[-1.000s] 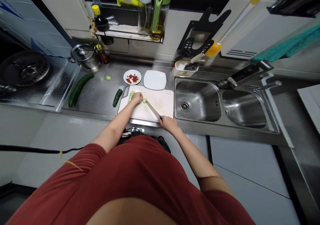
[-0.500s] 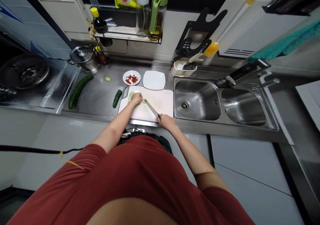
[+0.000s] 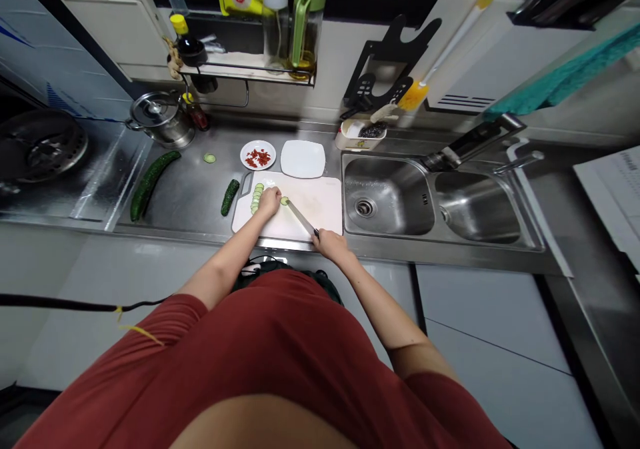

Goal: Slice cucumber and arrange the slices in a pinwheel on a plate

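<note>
My right hand [image 3: 330, 242] is wrapped round the handle of a kitchen knife [image 3: 301, 218], whose blade points up and left across the white cutting board [image 3: 320, 199]. A round cucumber slice [image 3: 285, 201] is at the blade's tip. Just left of it, my left hand [image 3: 271, 201] rests over the board with its fingers drawn together; what they hold, if anything, is hidden. Several pale green cucumber slices [image 3: 257, 197] lie in an overlapping row beside my left hand. A dark green cucumber piece [image 3: 230, 197] lies off the board's left edge.
Behind the board stand a plate of chopped red pieces [image 3: 258, 155] and a square white plate [image 3: 303, 159]. A whole cucumber [image 3: 154, 184], a cut end [image 3: 209, 158] and a steel pot [image 3: 161, 119] are on the left. To the right is a double sink [image 3: 390, 196].
The whole view has shifted slightly left. My left hand has come a little toward me, and more of the slice row shows beside it. The knife stays at nearly the same spot.
</note>
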Tool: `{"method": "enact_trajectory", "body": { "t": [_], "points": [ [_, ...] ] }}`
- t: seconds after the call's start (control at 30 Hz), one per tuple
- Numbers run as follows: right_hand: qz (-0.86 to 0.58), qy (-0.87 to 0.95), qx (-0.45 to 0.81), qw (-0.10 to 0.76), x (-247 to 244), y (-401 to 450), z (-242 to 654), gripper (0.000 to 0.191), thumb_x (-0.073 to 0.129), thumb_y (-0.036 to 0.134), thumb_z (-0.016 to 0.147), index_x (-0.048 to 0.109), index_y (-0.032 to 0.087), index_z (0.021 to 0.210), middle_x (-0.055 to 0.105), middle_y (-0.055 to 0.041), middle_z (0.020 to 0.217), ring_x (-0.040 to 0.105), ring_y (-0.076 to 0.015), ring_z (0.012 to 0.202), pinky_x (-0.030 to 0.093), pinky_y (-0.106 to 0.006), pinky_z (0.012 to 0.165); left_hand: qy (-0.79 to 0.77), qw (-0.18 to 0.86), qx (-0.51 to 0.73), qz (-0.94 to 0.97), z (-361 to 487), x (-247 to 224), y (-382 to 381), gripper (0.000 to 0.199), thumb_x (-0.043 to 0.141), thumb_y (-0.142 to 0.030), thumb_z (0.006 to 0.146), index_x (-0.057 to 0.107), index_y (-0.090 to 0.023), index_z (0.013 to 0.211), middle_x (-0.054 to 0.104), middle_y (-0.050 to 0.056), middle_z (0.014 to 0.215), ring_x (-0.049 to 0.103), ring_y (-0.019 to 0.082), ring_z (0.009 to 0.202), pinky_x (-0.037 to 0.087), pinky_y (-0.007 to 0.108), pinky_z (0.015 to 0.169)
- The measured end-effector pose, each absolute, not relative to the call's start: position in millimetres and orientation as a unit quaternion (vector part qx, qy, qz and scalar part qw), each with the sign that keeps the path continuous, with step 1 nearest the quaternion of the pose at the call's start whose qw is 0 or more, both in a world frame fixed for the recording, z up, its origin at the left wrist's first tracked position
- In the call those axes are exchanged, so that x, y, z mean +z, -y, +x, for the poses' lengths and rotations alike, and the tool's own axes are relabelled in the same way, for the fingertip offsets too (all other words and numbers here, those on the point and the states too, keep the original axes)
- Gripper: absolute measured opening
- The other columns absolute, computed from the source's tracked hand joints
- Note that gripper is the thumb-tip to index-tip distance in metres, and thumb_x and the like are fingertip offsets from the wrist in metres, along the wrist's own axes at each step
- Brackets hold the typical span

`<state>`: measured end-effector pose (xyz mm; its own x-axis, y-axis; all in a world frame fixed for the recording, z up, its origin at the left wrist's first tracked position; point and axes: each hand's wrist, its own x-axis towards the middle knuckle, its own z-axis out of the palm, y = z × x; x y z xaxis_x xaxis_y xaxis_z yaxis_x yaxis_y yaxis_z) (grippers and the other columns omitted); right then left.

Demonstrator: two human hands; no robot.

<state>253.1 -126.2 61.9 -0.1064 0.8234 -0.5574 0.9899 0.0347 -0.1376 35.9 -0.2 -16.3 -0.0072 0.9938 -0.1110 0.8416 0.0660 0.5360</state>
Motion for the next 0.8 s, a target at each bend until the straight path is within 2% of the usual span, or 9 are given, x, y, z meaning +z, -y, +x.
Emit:
{"method": "enact_trajectory", "body": {
  "t": [0.13, 0.23, 0.8],
  "points": [
    [0.652, -0.697, -0.249, 0.164, 62.3, 130.7, 257.0, 0.043, 0.038, 0.044, 0.097, 0.064, 0.014, 0.112, 0.069, -0.0163, 0.109, 0.064, -0.0267, 0.104, 0.046, -0.033, 0.083, -0.671, 0.202, 0.192, 0.687, 37.4, -23.0, 14.9, 0.027, 0.05, -0.022, 0.086, 0.066, -0.016, 0.108, 0.061, 0.013, 0.106, 0.055, 0.026, 0.104, 0.041, 0.036, 0.095],
    [0.652, -0.699, -0.245, 0.164, 62.7, 133.8, 259.2, 0.042, 0.038, 0.044, 0.097, 0.063, 0.014, 0.112, 0.069, -0.0169, 0.109, 0.064, -0.0275, 0.104, 0.046, -0.034, 0.083, -0.659, 0.195, 0.2, 0.698, 38.0, -25.2, 22.9, 0.031, 0.053, -0.026, 0.086, 0.066, -0.018, 0.112, 0.057, 0.013, 0.108, 0.052, 0.028, 0.107, 0.039, 0.038, 0.099],
    [0.668, -0.673, -0.279, 0.152, 57.9, 155.8, 275.4, 0.046, 0.037, 0.05, 0.096, 0.062, 0.015, 0.111, 0.067, -0.0176, 0.111, 0.063, -0.0294, 0.105, 0.044, -0.034, 0.082, -0.675, 0.208, 0.165, 0.689, 46.7, -12.0, 26.2, 0.024, 0.057, -0.026, 0.083, 0.065, -0.02, 0.105, 0.053, 0.012, 0.11, 0.048, 0.028, 0.111, 0.04, 0.038, 0.099]
  ]
}}
